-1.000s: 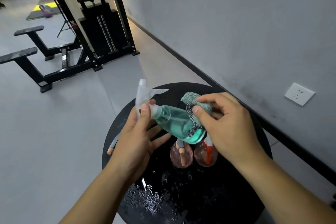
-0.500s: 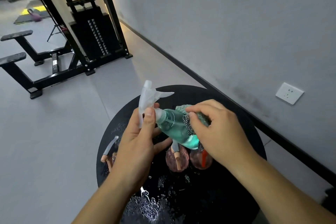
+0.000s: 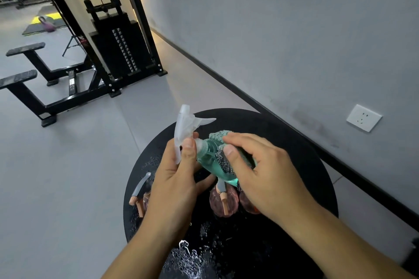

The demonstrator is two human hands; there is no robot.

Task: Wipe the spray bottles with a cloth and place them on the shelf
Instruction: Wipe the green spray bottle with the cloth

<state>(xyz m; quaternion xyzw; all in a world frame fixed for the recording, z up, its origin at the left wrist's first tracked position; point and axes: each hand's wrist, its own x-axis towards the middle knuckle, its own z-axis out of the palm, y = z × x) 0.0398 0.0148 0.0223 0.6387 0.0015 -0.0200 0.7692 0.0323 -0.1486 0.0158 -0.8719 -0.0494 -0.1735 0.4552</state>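
My left hand [image 3: 175, 179] grips the neck of a teal spray bottle [image 3: 209, 157] with a clear white trigger head, held tilted above a round black table [image 3: 301, 154]. My right hand [image 3: 260, 172] presses a teal cloth [image 3: 218, 137] with a dark patterned edge around the bottle's body. Below my hands stand pink spray bottles: one at the left [image 3: 141, 195] with a grey trigger, one in the middle [image 3: 223, 201], and one [image 3: 248, 205] mostly hidden under my right hand.
Water droplets and a puddle [image 3: 188, 256] lie on the near part of the table. A grey wall with a white socket [image 3: 364, 118] runs on the right. A black weight-stack machine [image 3: 120, 45] and benches [image 3: 25, 75] stand on the grey floor behind.
My right hand has slid the cloth up the bottle's body from near its base toward the neck. The left hand keeps its hold on the neck.
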